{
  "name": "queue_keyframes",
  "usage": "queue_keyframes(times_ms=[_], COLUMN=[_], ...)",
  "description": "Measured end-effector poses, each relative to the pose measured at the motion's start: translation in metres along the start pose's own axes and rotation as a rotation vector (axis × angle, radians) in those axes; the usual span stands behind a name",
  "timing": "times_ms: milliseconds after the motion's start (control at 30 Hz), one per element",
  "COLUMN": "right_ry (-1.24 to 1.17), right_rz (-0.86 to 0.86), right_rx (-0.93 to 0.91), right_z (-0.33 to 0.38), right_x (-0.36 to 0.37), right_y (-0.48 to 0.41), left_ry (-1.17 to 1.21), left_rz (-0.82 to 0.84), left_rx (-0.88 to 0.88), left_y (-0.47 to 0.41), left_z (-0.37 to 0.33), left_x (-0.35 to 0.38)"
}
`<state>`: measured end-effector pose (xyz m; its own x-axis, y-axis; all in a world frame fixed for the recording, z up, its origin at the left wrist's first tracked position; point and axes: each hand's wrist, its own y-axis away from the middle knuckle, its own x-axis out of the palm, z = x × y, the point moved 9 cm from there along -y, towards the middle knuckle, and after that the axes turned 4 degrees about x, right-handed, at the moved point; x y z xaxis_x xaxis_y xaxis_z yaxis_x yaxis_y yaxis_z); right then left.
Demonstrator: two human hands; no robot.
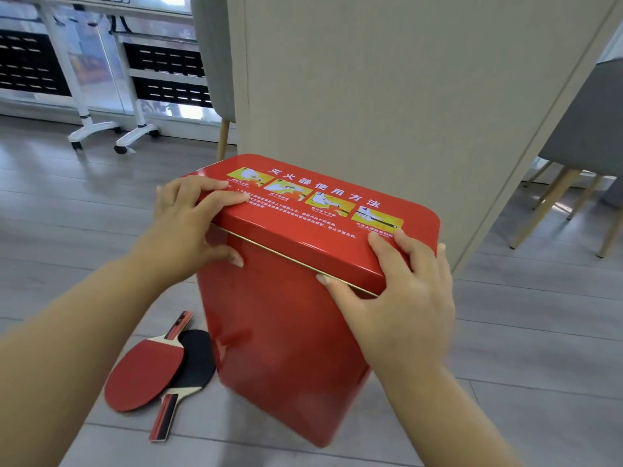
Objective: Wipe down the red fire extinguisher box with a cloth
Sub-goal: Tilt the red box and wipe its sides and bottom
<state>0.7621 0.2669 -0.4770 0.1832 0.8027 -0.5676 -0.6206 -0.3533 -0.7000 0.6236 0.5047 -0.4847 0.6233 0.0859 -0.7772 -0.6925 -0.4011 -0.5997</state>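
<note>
**Hands on box lid, no cloth present**

Left hand [192,217] was found clasping the near left corner of the lid [323,227], fingers laid flat on top and thumb pressed to the front face below the seam. Right hand [401,284] held the near right corner likewise, fingers curled over the top edge, thumb along the brass-coloured seam. Neither hand carried anything else.

The red fire extinguisher box [286,332] stood on the floor [522,332] against a beige partition [387,96], appearing slightly tilted (lens distortion may account for part of this). Its lid was shut and bore a printed instruction panel; contents could not be seen. Two table tennis paddles [158,369] lay on the floor touching or just beside the box's lower left.

Judgement: wiping had not begun. The step in hand looked like steadying or repositioning the box, or possibly opening the lid; which could not be determined. No cloth was visible anywhere in view. The next move would call for freeing one hand to fetch a cloth while the other kept the box steady, the upper face being the natural starting place.
</note>
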Motion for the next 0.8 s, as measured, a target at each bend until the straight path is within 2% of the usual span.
queue_keyframes(times_ms=[100, 233, 367, 433, 533, 633, 733, 800], right_ry=[0.035, 0.040, -0.080, -0.215, -0.336, -0.452, -0.408, -0.363], right_rz=[0.015, 0.127, 0.272, 0.353, 0.374, 0.416, 0.461, 0.558], right_rx=[-0.014, -0.048, -0.055, -0.024, -0.044, 0.047, 0.098, 0.079], right_z=[0.008, 0.006, -0.005, -0.019, -0.036, -0.060, -0.081, -0.086], right_x=[0.000, 0.002, -0.005, -0.007, -0.011, -0.003, 0.011, 0.024], right_y=[0.004, 0.003, 0.000, -0.005, -0.019, -0.038, -0.058, -0.068], left_ry=[-0.027, -0.091, -0.069, 0.023, 0.202, 0.387, 0.484, 0.503], left_rz=[0.020, 0.010, -0.044, -0.086, -0.073, -0.078, -0.092, -0.076], left_rx=[-0.017, -0.110, -0.165, -0.173, -0.294, -0.401, -0.447, -0.490], left_y=[0.003, 0.010, 0.026, 0.038, 0.055, 0.064, 0.062, 0.061], left_z=[0.000, -0.010, -0.026, -0.047, -0.081, -0.115, -0.143, -0.157], left_x=[-0.004, -0.009, -0.009, -0.007, -0.003, -0.003, 0.004, 0.013])
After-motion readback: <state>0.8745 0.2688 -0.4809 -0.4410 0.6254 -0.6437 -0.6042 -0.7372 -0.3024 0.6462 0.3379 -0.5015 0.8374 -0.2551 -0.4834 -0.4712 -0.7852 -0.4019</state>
